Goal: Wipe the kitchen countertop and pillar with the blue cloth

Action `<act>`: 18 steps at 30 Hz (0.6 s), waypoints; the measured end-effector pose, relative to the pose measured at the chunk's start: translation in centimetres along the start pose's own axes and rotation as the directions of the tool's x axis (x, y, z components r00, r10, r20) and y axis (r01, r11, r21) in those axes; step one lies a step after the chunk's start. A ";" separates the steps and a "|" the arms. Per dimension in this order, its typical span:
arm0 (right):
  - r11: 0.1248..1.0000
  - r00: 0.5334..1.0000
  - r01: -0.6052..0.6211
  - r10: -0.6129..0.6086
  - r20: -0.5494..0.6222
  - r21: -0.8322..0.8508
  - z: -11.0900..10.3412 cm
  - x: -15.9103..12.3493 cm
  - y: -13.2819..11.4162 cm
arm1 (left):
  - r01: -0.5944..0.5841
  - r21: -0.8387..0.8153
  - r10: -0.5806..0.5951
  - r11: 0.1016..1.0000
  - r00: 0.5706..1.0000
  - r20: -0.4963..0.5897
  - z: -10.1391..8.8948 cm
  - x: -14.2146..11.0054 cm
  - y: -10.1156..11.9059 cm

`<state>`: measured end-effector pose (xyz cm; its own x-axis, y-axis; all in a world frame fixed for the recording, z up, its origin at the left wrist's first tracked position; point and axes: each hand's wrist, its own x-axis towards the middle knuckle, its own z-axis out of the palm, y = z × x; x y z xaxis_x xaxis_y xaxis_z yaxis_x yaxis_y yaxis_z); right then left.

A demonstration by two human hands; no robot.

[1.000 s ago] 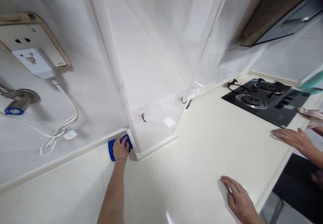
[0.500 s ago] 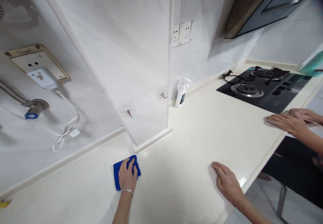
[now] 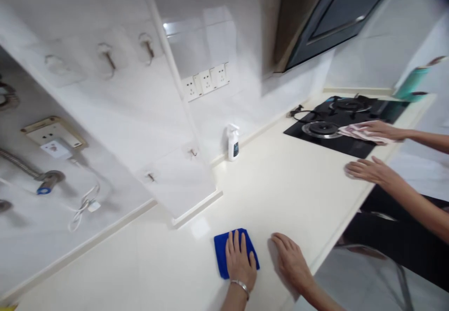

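Observation:
My left hand [image 3: 240,263], with a silver bracelet at the wrist, lies flat on a folded blue cloth [image 3: 220,250] and presses it to the white countertop [image 3: 168,264]. Its fingers are stretched out over the cloth, the thumb apart. To the right, my right hand [image 3: 292,260] rests on the counter near its front edge, fingers extended and slightly bent, with nothing visible in it. Behind both hands, a white spray bottle [image 3: 233,143] stands upright against the wall.
At right, another person's hand [image 3: 382,131] holds a pink-and-white cloth [image 3: 361,132] on the black gas hob [image 3: 298,128]; their other hand [image 3: 372,170] rests on the counter. A wall corner [image 3: 196,213] juts in. A chair [image 3: 386,250] stands below the edge.
My left hand and the blue cloth have moved right across the counter, closer to my right hand. The other person's cloth has moved onto the hob. The view has shifted.

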<state>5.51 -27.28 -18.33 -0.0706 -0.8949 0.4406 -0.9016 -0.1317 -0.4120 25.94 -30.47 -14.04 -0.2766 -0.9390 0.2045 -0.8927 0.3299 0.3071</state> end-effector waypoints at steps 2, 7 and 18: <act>0.995 1.000 -0.020 0.022 -0.017 0.099 -0.2 0.3 0.1 | -0.089 -0.060 0.093 0.994 0.994 0.066 0.7 1.2 2.7; 0.928 0.973 -0.119 0.180 -0.145 0.354 -1.4 1.6 0.2 | -0.203 -0.214 0.236 0.955 0.962 0.139 -0.6 1.9 2.6; 0.863 0.815 0.343 -0.469 0.339 0.371 -1.4 6.3 -8.3 | 0.427 0.003 -0.406 0.904 0.860 -0.309 -6.0 -3.9 -13.7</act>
<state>11.94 -31.23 -10.98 0.5101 -0.8123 0.2826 -0.6439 -0.5785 -0.5007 41.38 -30.71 -13.53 0.2342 -0.9112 0.3390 -0.9263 -0.1033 0.3623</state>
